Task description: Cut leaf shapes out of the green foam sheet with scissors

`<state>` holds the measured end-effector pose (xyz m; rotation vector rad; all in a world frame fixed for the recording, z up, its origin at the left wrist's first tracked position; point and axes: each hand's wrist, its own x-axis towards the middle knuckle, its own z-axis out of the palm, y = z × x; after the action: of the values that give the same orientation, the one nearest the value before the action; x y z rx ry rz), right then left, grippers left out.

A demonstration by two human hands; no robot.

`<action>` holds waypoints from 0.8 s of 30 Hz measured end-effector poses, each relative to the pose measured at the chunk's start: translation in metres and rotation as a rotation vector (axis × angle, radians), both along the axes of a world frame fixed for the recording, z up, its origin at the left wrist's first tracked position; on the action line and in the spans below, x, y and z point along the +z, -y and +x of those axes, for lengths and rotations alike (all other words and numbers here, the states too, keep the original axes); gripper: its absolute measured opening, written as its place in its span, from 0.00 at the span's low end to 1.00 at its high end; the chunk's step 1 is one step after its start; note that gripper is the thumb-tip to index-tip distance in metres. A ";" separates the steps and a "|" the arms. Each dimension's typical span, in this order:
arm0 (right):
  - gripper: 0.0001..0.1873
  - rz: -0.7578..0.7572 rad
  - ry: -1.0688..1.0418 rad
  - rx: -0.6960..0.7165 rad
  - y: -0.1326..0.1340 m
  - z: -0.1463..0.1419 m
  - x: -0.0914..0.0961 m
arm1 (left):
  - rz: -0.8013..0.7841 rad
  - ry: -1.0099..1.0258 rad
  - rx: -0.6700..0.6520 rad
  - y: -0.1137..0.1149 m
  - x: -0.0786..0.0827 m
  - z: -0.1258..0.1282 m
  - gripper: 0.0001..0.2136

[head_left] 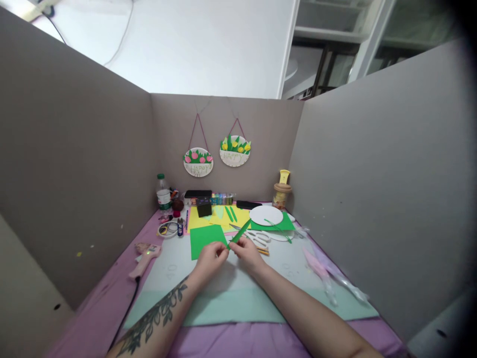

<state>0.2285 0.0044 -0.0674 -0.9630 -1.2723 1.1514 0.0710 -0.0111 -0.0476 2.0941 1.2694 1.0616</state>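
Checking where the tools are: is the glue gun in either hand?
No, the glue gun lies away to the left, while the right hand pinches a green strip and the left hand is at its lower end.

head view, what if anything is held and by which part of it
A green paper strip, held near its lower end by the right hand. The left hand is at that end too; whether it grips cannot be told.
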 end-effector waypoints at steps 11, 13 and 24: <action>0.21 -0.084 0.038 -0.100 0.004 -0.004 0.007 | -0.198 0.155 -0.029 -0.001 0.010 -0.001 0.11; 0.22 -0.074 0.045 -0.123 0.003 0.002 0.013 | -0.208 0.169 -0.044 -0.003 0.008 -0.002 0.11; 0.23 -0.005 -0.239 -0.258 -0.015 0.035 0.025 | -0.317 0.246 -0.135 -0.005 0.008 -0.005 0.10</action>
<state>0.2639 0.0189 -0.0425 -0.9317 -0.9255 1.0328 0.0656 -0.0061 -0.0397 1.7274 1.0797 0.9550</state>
